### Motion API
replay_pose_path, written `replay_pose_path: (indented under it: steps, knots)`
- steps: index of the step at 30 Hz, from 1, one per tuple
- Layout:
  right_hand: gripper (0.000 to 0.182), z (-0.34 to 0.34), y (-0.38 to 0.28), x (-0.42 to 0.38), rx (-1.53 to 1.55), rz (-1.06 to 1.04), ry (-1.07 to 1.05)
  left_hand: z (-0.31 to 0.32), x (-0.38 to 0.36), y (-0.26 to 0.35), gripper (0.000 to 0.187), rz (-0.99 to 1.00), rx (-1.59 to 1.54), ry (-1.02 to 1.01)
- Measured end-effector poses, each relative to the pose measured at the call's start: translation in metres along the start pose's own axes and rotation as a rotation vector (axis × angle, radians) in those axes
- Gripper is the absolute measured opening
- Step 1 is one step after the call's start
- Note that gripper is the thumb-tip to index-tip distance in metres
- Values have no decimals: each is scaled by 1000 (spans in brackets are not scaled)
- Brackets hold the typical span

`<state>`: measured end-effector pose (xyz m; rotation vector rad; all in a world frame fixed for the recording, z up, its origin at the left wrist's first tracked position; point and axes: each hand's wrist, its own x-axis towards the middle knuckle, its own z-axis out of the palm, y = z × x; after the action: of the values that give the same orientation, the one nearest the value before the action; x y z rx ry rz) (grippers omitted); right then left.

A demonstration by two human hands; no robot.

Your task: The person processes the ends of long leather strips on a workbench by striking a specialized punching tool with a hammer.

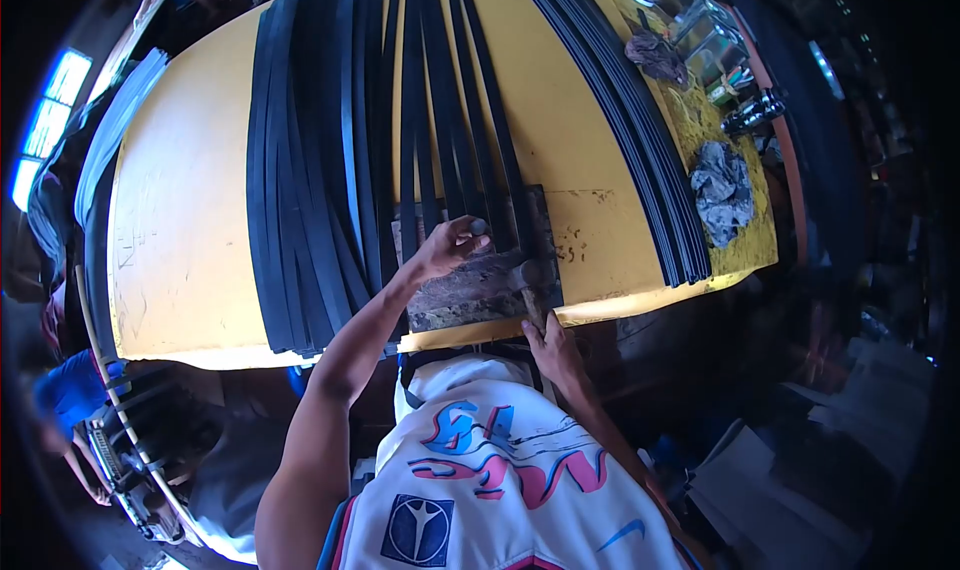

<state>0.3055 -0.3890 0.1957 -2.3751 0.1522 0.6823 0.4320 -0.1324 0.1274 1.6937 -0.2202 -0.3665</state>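
Note:
My left hand [445, 251] is closed around a short punch [478, 227], of which only the round grey top shows; its lower end is hidden. It is held over the black strips [433, 160] that run down the table onto a dark, worn board [440, 316]. By the table's front edge, my right hand [553, 347] grips the wooden handle of a hammer [531, 278]. The hammer's head is over the right part of the board, to the right of my left hand.
Many more black strips [290, 160] lie side by side on the yellow table [185, 200]. A neat stack of strips [640, 160] runs along the right side. Crumpled grey plastic [722, 192] and a clear container [712, 32] stand beyond it. Another person [75, 395] is at the far left.

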Motion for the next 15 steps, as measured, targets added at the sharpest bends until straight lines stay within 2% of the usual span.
replay_pose_path:
  steps: [3, 15]
  knots:
    - [55, 3, 5, 1, 6, -66, 64, -3, -1, 4, 25, 22, 5, 17]
    - [66, -6, 0, 2, 2, 25, -77, -1, -1, 4, 27, 47, 28, 9]
